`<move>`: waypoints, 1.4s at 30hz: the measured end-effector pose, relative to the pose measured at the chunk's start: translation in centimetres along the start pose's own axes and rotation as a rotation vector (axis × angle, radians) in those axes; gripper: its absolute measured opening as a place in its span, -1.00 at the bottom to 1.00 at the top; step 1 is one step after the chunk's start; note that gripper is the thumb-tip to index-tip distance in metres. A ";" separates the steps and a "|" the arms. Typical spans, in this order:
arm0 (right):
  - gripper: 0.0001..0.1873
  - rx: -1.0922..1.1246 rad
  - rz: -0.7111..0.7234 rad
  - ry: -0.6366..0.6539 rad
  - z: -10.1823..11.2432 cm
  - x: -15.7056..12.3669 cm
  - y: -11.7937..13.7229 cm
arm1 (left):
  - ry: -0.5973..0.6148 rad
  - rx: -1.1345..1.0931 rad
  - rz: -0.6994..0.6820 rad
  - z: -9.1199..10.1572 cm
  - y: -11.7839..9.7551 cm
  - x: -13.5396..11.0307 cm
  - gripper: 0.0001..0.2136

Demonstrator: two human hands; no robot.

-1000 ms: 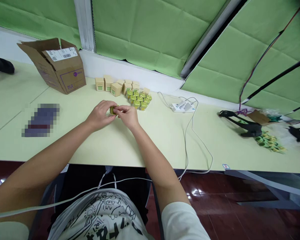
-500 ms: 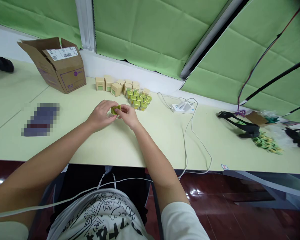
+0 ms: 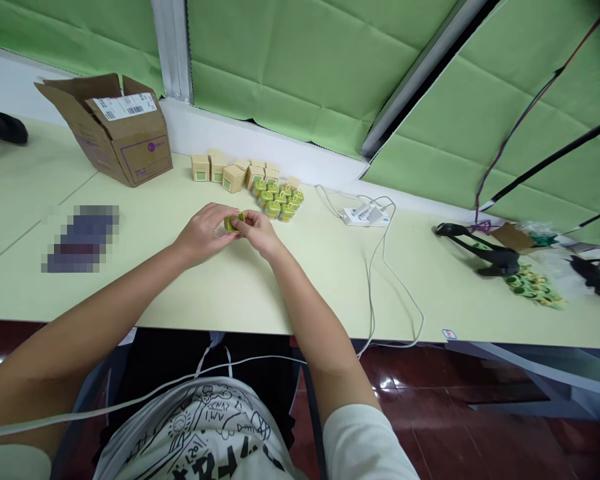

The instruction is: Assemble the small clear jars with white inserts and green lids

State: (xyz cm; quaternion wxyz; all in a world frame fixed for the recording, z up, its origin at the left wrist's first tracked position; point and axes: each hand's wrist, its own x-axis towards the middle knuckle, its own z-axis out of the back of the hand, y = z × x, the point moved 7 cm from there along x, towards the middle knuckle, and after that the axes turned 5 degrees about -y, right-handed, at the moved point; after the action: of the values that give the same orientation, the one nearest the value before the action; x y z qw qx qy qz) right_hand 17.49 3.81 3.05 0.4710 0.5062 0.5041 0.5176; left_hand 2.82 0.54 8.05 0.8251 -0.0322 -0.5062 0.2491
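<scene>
Both my hands meet over the pale table (image 3: 300,280), pinching one small yellow-green round piece (image 3: 233,223) between their fingertips. My left hand (image 3: 203,231) curls round its left side and my right hand (image 3: 259,231) grips its right side. Just behind them lies a cluster of several similar green pieces (image 3: 279,198), and behind that a row of several small tan boxes (image 3: 230,172) with green labels.
An open cardboard carton (image 3: 113,127) stands at the back left. A white power strip (image 3: 365,214) with trailing cables lies right of centre. Black tools (image 3: 485,250) and more green pieces (image 3: 533,285) sit at the far right. A blurred dark patch (image 3: 80,238) lies at left.
My hands stayed in place; the green piece turned slightly between my fingertips and sits a little lower and to the right.
</scene>
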 end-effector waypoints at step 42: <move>-0.44 -0.055 -0.149 -0.056 1.2 -0.4 -0.1 | -0.078 0.005 0.303 0.2 3.3 -0.1 -0.57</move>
State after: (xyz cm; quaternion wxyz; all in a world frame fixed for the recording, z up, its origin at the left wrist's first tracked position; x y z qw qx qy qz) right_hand 18.72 3.43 2.91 0.5360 0.4684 0.5124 0.4804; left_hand 1.38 3.33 7.07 0.7577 -0.0964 -0.5265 0.3733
